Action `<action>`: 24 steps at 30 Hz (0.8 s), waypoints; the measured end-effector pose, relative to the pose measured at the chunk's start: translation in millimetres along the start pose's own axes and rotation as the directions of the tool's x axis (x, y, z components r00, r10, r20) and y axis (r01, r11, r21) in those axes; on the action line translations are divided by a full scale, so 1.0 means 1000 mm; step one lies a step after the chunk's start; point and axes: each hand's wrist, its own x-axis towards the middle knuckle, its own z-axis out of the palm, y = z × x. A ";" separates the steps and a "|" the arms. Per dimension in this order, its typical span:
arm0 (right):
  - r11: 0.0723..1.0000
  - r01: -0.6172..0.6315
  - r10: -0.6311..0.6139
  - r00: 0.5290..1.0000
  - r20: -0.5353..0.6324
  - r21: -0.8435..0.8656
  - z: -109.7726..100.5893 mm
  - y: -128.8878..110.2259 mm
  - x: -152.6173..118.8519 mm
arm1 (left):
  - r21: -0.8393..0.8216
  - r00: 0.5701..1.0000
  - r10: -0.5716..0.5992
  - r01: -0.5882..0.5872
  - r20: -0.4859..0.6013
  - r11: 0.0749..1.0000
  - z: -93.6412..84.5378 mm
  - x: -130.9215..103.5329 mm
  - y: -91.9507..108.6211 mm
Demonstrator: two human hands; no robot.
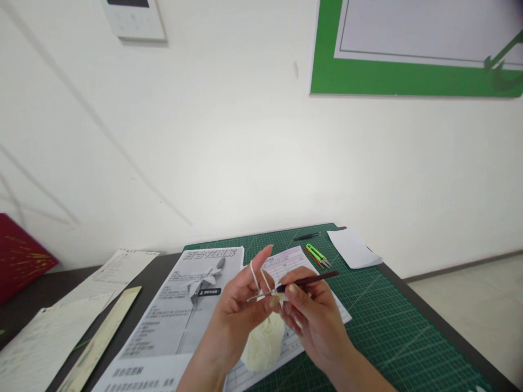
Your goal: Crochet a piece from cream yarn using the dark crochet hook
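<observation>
A crochet hook (pixel 312 279) with a dark handle is gripped in my right hand (pixel 316 310), its thin metal shaft pointing left. White yarn (pixel 255 276) loops over the raised index finger of my left hand (pixel 241 299) and runs down to the hook. My left thumb and fingers pinch close to the hook's shaft, at a small pale piece of crochet (pixel 281 297) mostly hidden by the fingers. Below both hands a cream ball of yarn (pixel 263 345) rests on a printed sheet (pixel 292 256).
A green cutting mat (pixel 392 326) covers much of the dark table. Green thread snips (pixel 316 254), tweezers (pixel 306 236) and white paper (pixel 353 247) lie toward the back right. Left are a printed flower pattern (pixel 163 316), a ruler-like strip (pixel 102 337) and handwritten sheets (pixel 98 283). A white wall stands behind.
</observation>
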 end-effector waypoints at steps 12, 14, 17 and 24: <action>0.996 -0.023 0.029 0.997 0.066 -0.088 -0.002 0.000 0.000 | -0.188 0.998 -0.025 0.036 0.059 0.982 -0.009 0.006 -0.010; 0.992 -0.021 0.030 0.997 0.073 -0.122 -0.004 0.003 0.001 | -0.174 0.999 -0.033 0.037 0.023 0.984 -0.010 0.007 -0.010; 0.987 -0.038 0.048 0.997 0.063 -0.154 -0.005 0.006 0.002 | -0.184 0.999 -0.051 0.050 -0.001 0.982 -0.012 0.007 -0.009; 0.986 -0.088 0.116 0.971 0.209 -0.142 -0.008 0.009 0.002 | -0.368 0.996 -0.083 0.062 -0.042 0.928 -0.008 0.003 0.001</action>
